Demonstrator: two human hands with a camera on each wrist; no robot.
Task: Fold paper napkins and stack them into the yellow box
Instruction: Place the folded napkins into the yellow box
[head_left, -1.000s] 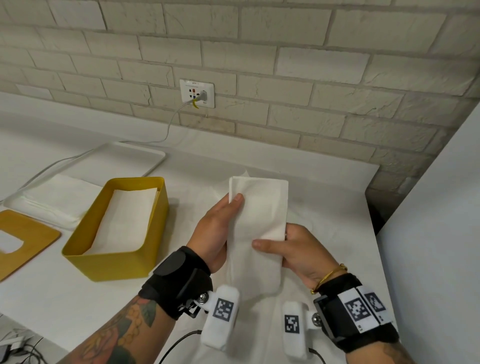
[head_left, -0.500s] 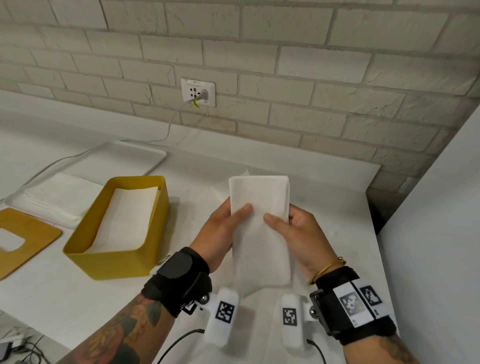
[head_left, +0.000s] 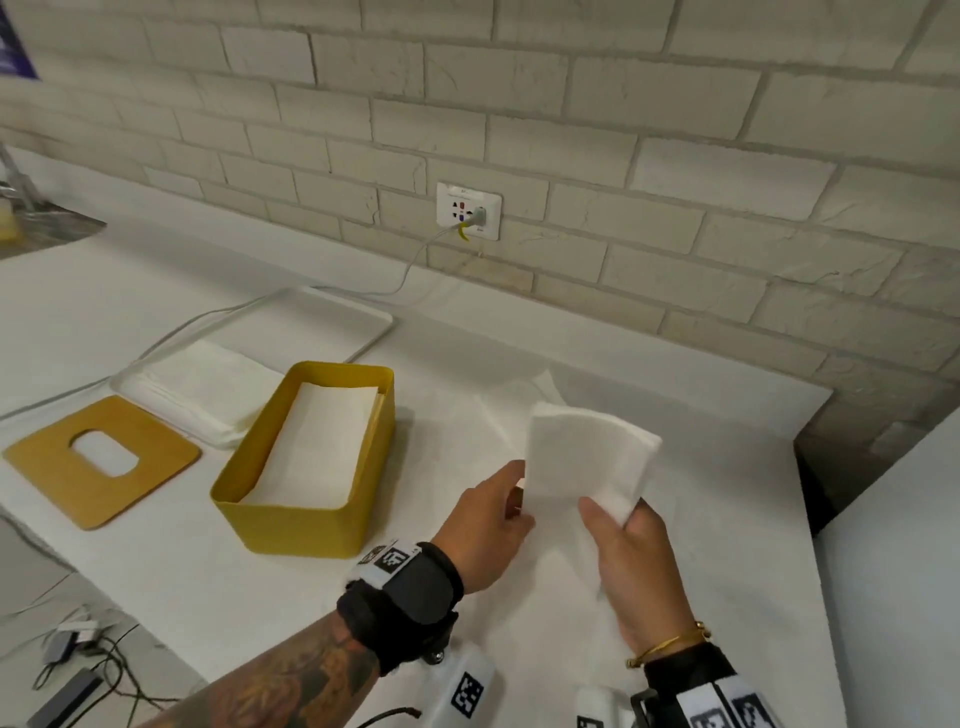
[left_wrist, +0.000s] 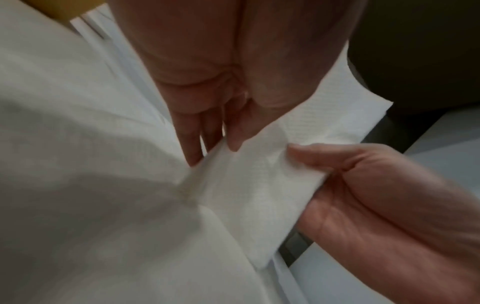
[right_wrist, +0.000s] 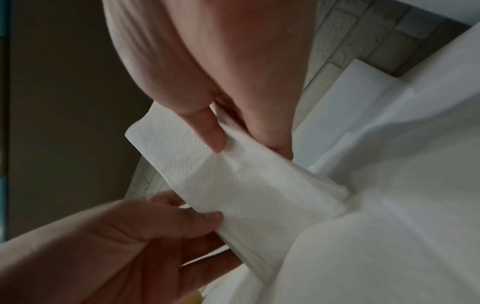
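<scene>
A folded napkin (head_left: 582, 462) is pinched by both the left hand (head_left: 485, 530) and right hand (head_left: 636, 566), yellow box (head_left: 291, 525) sat at 9 o'clock.

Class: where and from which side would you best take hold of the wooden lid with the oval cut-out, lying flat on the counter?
Probably the wooden lid by the rim of its oval cut-out, from above: it lies flat, so its outer edges offer little to pinch.

1. The head view looks down and forward from above at the counter (head_left: 156, 571) and brick wall (head_left: 675, 156).
2. Each wrist view looks along its palm, very near.
3. All three share the folded napkin (head_left: 582, 457) and both hands.
</scene>
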